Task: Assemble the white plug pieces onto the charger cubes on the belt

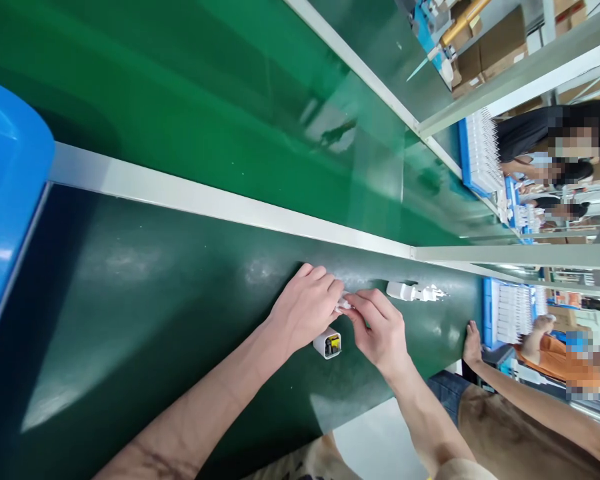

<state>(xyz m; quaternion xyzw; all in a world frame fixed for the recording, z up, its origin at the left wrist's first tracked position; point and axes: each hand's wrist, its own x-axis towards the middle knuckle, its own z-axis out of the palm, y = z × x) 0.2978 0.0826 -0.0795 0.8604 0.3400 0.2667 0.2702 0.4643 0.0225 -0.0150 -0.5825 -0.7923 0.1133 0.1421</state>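
Note:
Over the dark green work surface, my left hand [307, 303] and my right hand [380, 327] meet, fingers pinched around a small white plastic piece [344, 303]. Fingers cover most of that piece, so its exact shape is hidden. Just below my hands lies a white charger-like housing [326, 343], its open end showing yellow and black parts inside. It sits apart from my right hand. Beyond my right fingers, a white housing [397, 291] lies on its side, with a row of small white pieces [427, 293] beside it.
A pale rail [230, 208] divides my surface from a green belt [205, 120]. At far left is a blue bin [10, 173]. To the right, another person's hand [473, 343] rests near a blue tray [489, 313] of white parts. More people sit beyond.

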